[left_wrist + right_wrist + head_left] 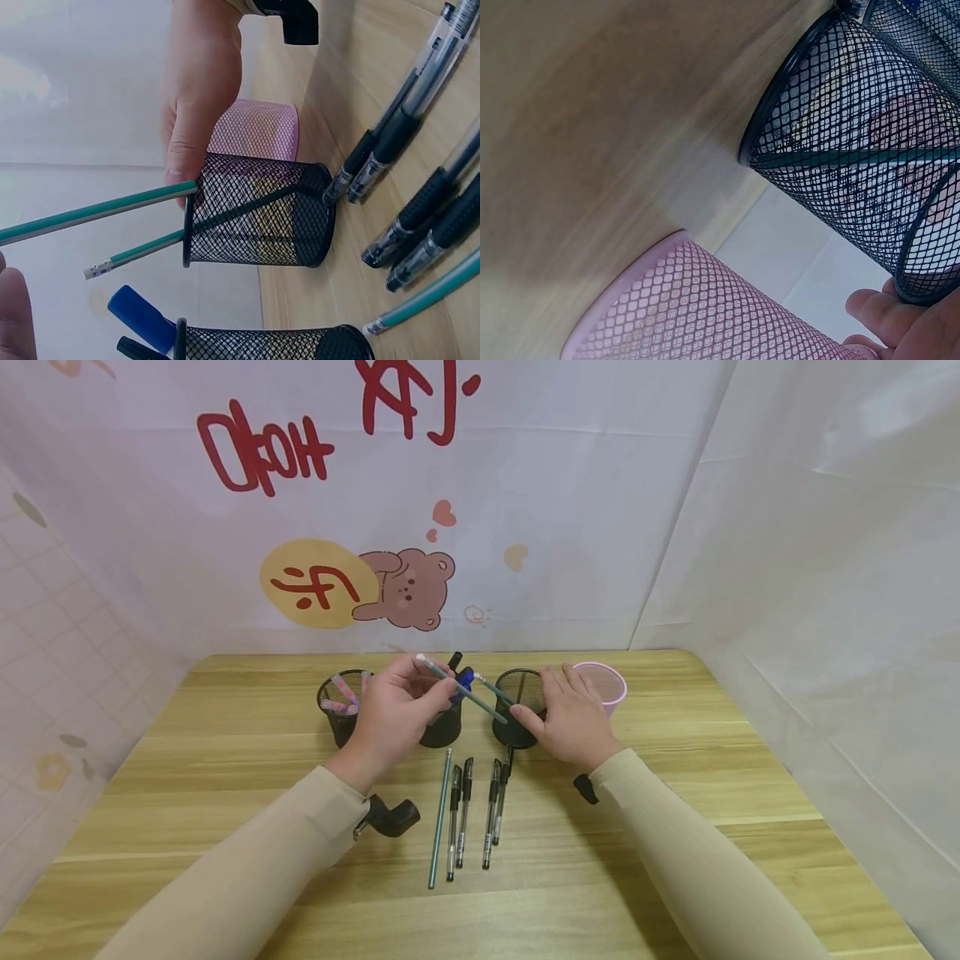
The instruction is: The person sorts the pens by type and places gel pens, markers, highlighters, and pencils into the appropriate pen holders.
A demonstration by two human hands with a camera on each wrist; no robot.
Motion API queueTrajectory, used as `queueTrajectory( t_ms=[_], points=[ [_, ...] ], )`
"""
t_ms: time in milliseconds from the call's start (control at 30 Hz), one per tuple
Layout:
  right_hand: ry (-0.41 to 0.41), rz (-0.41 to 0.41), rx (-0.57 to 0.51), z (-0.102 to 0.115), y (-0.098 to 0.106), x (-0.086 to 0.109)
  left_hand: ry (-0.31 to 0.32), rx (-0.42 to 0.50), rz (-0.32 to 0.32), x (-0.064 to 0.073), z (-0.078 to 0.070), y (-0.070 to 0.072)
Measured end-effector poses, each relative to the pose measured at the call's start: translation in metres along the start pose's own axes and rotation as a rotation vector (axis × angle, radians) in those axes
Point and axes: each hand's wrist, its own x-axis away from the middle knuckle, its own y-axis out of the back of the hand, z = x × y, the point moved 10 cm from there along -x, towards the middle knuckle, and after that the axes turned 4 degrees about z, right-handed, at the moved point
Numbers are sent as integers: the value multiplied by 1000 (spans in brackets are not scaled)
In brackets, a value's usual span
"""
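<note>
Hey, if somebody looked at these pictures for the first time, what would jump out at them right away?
Most striking is the green pencil that the left hand pinches, its tip aimed at the black mesh cup the right hand steadies mid-table, with another pencil already leaning inside. In front, four black pens and a green pencil lie in a row on the wooden table. Behind hangs a white backdrop with a cartoon bear.
</note>
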Motion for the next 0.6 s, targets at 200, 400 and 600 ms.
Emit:
queueTrajectory(
  t_ms=[200,400,600],
  points=[
    [-1,0,4,0,0,0,-61,87,-71,-2,-6,3],
    [0,-3,0,0,0,0,-88,140,-160,-4,-3,6],
    [1,-9,3,0,0,0,-70,152,-173,-6,8,-3]
  ],
)
